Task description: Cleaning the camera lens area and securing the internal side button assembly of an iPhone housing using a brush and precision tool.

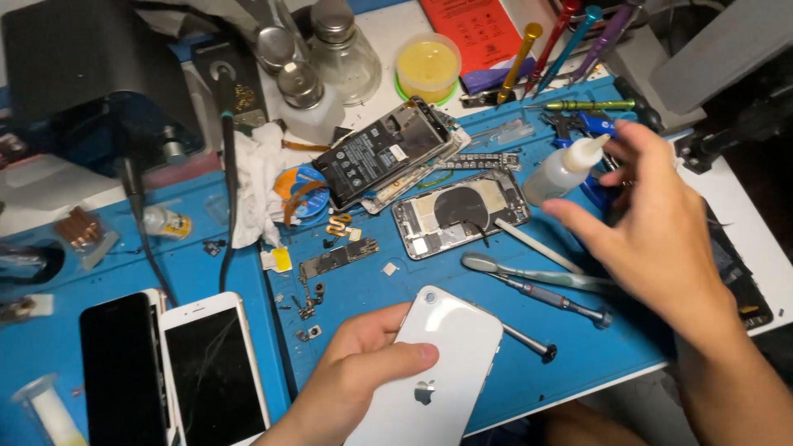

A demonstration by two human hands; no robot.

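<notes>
My left hand (351,376) grips a white phone (438,363) by its left edge, back side up, low over the blue work mat (248,264). My right hand (652,223) hovers over the mat's right side with fingers spread and holds nothing. Its fingertips are close to a small white squeeze bottle (566,168). A toothbrush (529,271) and a screwdriver (553,299) lie just under it. An opened phone housing (458,213) lies in the mat's middle, with another dismantled phone and its battery (384,150) behind it.
Two phones, one black (122,367) and one white with a cracked screen (213,359), lie at the front left. Glass dispenser bottles (334,45), a yellow-filled tub (427,66) and several coloured screwdrivers (570,41) stand at the back. Small screws and parts are scattered mid-mat.
</notes>
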